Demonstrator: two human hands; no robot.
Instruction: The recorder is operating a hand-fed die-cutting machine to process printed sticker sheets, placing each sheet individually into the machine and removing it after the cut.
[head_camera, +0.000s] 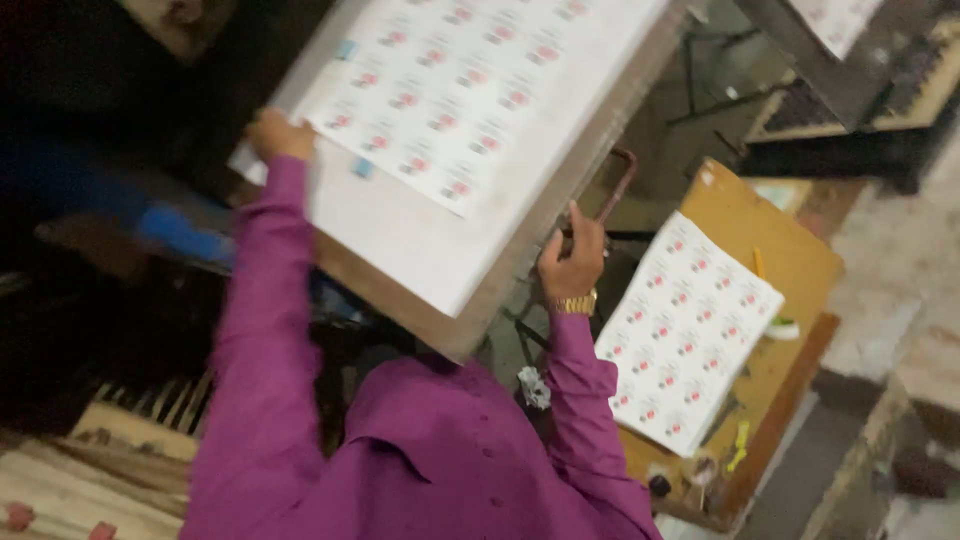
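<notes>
Seen from above, over a purple shirt with both sleeves reaching forward. Left hand (281, 134) at the near left corner of a large printed sheet (440, 90), knuckles bunched, fingers mostly hidden and blurred; impossible to tell whether pinching the paper or only pressing on it. Right hand (573, 262), with a gold wristwatch (577, 304), closed around the right edge of a wide flat frame (520, 260), fingers wrapped tight, thumb upward, just beside a rusty metal handle (614, 190). Printed sheet lying flat on that frame, white, covered in neat rows of small red-and-white labels, with a broad blank margin toward the body. Frame tilted across the upper middle of the view, between the two hands. To the right, well apart, a second labelled sheet (688, 332) resting on a brown wooden board (790, 255), with small yellow scraps (740, 446) near the board's edge. Blue cloth or plastic (180, 232) in the dark area at left. Probably thin, light and floppy paper, easy to crease and perhaps to smudge: best taken by the blank margin or a corner, away from the printed rows. Likely a stiff, fairly heavy frame, best gripped at its side rail or by the metal handle.
</notes>
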